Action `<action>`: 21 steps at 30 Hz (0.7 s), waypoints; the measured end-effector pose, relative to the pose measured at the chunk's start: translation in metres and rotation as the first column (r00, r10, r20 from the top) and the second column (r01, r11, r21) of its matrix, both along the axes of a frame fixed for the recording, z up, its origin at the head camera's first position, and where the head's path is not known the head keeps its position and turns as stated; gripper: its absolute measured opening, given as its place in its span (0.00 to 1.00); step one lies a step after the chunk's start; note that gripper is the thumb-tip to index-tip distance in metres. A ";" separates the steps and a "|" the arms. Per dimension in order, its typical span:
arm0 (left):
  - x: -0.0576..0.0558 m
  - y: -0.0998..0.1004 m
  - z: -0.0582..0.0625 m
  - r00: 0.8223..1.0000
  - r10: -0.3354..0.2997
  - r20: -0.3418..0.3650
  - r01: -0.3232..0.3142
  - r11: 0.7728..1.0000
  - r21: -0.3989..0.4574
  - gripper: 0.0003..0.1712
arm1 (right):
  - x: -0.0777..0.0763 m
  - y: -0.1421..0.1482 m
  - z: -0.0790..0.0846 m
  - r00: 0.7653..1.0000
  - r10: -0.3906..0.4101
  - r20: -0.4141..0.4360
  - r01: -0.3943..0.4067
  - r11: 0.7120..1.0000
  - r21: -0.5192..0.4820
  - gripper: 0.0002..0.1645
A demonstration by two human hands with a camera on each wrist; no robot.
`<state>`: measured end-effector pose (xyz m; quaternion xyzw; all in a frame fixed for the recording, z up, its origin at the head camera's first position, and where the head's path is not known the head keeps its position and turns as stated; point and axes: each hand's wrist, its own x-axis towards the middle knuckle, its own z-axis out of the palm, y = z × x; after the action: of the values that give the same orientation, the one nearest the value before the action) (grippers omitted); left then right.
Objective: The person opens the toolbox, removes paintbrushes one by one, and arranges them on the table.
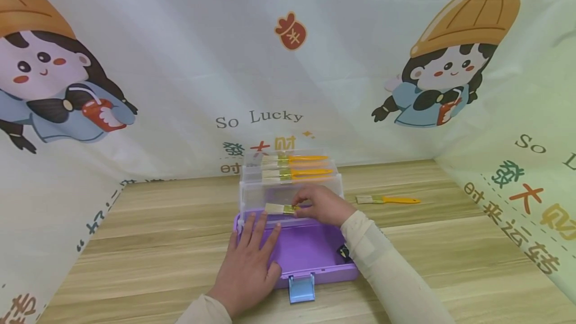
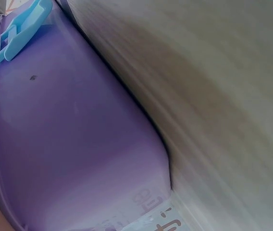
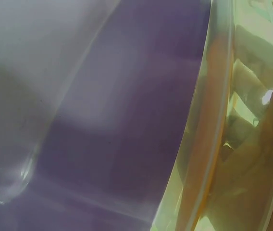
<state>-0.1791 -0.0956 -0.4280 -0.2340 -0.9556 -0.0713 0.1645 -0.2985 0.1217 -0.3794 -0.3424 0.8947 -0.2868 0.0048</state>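
In the head view, my right hand [image 1: 325,205] pinches a paintbrush [image 1: 275,208] near its metal band, bristles pointing left. The brush lies level at the lowest clear tray [image 1: 253,195] of a purple case [image 1: 310,249]; whether it touches the tray I cannot tell. With fingers spread, my left hand [image 1: 247,268] rests on the case's left side, its fingertips close to the bristles. Two higher clear tiers hold more yellow-handled paintbrushes [image 1: 310,171]. Through clear plastic, the right wrist view shows a blurred orange handle [image 3: 208,130].
Right of the case, another paintbrush [image 1: 400,200] lies on the wooden table [image 1: 171,234]. A blue latch [image 1: 301,289] hangs at the case's front edge. Something small and black [image 1: 344,252] sits in its right corner. Printed cloth [image 1: 342,79] encloses the back and sides.
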 end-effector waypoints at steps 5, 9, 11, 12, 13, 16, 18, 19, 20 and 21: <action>0.000 0.000 0.000 1.000 0.003 0.007 -0.003 1.000 -0.001 0.37 | 0.000 0.000 0.000 1.000 -0.019 0.018 0.019 1.000 0.004 0.10; 0.000 0.000 0.000 1.000 0.002 0.007 -0.002 1.000 0.000 0.37 | 0.000 -0.001 0.001 1.000 -0.015 0.022 0.015 1.000 0.004 0.10; 0.000 0.000 0.000 1.000 0.000 0.006 0.000 1.000 0.001 0.37 | 0.001 -0.001 0.002 1.000 -0.008 0.019 0.008 1.000 0.008 0.10; 0.000 0.000 -0.001 1.000 -0.001 0.005 0.001 1.000 0.002 0.37 | 0.001 -0.001 0.002 1.000 -0.005 0.015 0.005 1.000 0.010 0.10; 0.000 0.000 -0.001 1.000 -0.001 0.004 0.001 1.000 0.001 0.37 | 0.002 -0.001 0.003 1.000 0.000 0.007 0.000 1.000 0.016 0.10; 0.000 0.000 -0.001 1.000 -0.004 -0.001 0.004 1.000 0.002 0.37 | 0.002 -0.001 0.003 1.000 0.005 -0.012 -0.005 0.999 0.032 0.10; 0.000 0.000 -0.001 1.000 -0.004 -0.003 0.004 1.000 0.001 0.37 | 0.002 -0.001 0.003 1.000 0.006 -0.023 -0.005 0.999 0.043 0.10; 0.000 0.000 -0.001 1.000 -0.004 -0.004 0.004 1.000 0.000 0.37 | 0.002 -0.001 0.003 1.000 0.007 -0.027 -0.005 0.999 0.048 0.10; 0.000 0.000 -0.001 1.000 -0.004 -0.004 0.004 1.000 -0.001 0.37 | 0.002 -0.002 0.003 1.000 0.007 -0.030 -0.005 0.999 0.051 0.09; 0.000 0.000 -0.001 1.000 -0.003 -0.004 0.003 1.000 -0.002 0.37 | 0.002 -0.002 0.003 0.999 0.006 -0.033 -0.005 0.999 0.053 0.09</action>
<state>-0.1789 -0.0958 -0.4287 -0.2358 -0.9550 -0.0699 0.1660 -0.2966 0.1199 -0.3761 -0.3492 0.9010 -0.2573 0.0001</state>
